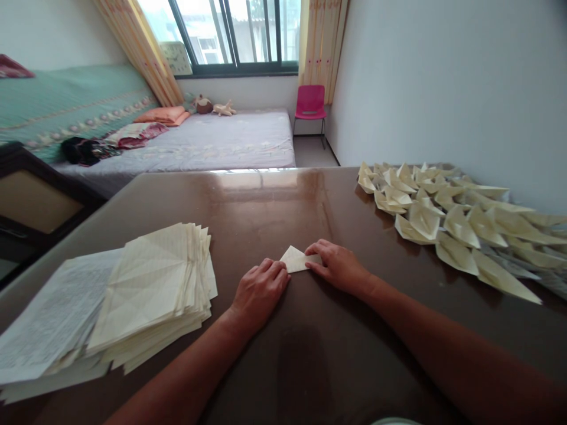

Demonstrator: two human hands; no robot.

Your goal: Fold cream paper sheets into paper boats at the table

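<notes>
A small folded piece of cream paper (294, 260) lies on the brown table, its peak pointing away from me. My left hand (262, 290) is at its left end, the fingers closed together over the corner. At the other end my right hand (337, 264) pinches the paper between thumb and fingers. On the left lies a stack of creased cream sheets (148, 283), partly over some printed white sheets (62, 313). Many folded paper boats (425, 218) are crowded together on the right side of the table.
The glossy table (248, 206) reaches forward to a bed (248, 139) by the window. A pink chair (310, 103) stands beyond, near the right wall. A dark wooden piece of furniture (39, 206) is at the left. The rim of a pale round object (396, 421) shows at the bottom edge.
</notes>
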